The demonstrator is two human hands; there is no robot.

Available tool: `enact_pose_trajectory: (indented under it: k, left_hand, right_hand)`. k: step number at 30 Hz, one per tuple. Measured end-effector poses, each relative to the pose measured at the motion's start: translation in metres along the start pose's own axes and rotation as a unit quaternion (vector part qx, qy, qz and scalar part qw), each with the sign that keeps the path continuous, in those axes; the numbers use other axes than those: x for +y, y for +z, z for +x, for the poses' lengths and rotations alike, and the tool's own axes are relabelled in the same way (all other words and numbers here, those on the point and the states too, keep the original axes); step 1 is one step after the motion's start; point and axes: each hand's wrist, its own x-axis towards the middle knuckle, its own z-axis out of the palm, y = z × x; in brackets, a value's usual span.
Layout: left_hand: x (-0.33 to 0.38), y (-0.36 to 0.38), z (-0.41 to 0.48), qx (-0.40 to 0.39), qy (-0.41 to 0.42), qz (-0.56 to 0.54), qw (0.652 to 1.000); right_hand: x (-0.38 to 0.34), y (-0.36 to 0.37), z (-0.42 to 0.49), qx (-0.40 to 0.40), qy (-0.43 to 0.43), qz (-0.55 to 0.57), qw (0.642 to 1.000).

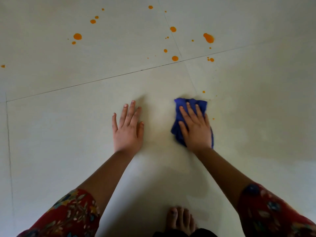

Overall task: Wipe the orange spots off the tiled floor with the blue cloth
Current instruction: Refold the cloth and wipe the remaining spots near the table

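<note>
Head view: right hand (195, 127) presses flat on the cloth (191, 117) mid-floor (51, 134), left hand (127, 125) lies flat and empty beside it; a bunched cloth may just smear the far spots (208, 38).

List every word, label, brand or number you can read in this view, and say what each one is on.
None: there is no readable text anywhere in the head view.
The blue cloth under the right hand shows no tag or print.
The tiled floor bears only orange spots and grout lines.
The sleeves carry a floral pattern with no lettering.
</note>
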Motion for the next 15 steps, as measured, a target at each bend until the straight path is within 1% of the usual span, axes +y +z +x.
enact_pose_trajectory:
  k: [2, 3, 4, 5, 6, 8, 9, 10, 11, 12, 13, 15]
  left_hand:
    - [0.012, -0.001, 0.009, -0.010, 0.011, -0.006, 1.000]
    - [0.016, -0.002, 0.014, -0.012, 0.018, -0.008, 1.000]
    - [0.018, -0.003, 0.019, -0.015, 0.027, -0.010, 0.999]
    - [0.017, -0.004, 0.023, -0.013, 0.031, -0.013, 0.999]
    - [0.017, -0.003, 0.028, -0.013, 0.034, -0.019, 0.999]
    - [0.015, -0.001, 0.033, -0.010, 0.039, -0.028, 0.999]
    - [0.016, 0.001, 0.035, -0.011, 0.045, -0.030, 0.998]
    - [0.018, 0.003, 0.038, -0.013, 0.053, -0.033, 0.998]
    - [0.020, 0.006, 0.040, -0.015, 0.058, -0.036, 0.998]
    - [0.025, 0.009, 0.046, -0.017, 0.060, -0.041, 0.997]
    - [0.030, 0.011, 0.052, -0.017, 0.058, -0.048, 0.997]
    - [0.038, 0.013, 0.071, -0.014, 0.054, -0.059, 0.997]
  right_hand:
    - [-0.008, 0.010, -0.019, -0.023, -0.084, -0.029, 0.996]
    - [-0.003, 0.012, -0.036, -0.041, -0.134, -0.051, 0.989]
    - [0.007, 0.011, -0.054, -0.054, -0.162, -0.064, 0.983]
    - [0.021, 0.007, -0.066, -0.062, -0.160, -0.065, 0.983]
    - [0.038, 0.002, -0.071, -0.055, -0.123, -0.061, 0.989]
    - [0.061, -0.009, -0.057, -0.026, 0.002, -0.044, 0.999]
    - [0.065, -0.012, -0.039, -0.012, 0.061, -0.042, 0.997]
    - [0.065, -0.013, -0.018, 0.002, 0.105, -0.042, 0.994]
    - [0.058, -0.012, 0.001, 0.004, 0.130, -0.040, 0.991]
    - [0.049, -0.010, 0.016, 0.003, 0.136, -0.039, 0.990]
    - [0.038, -0.008, 0.024, 0.000, 0.123, -0.036, 0.992]
    - [0.028, -0.002, 0.013, -0.019, 0.040, -0.045, 0.998]
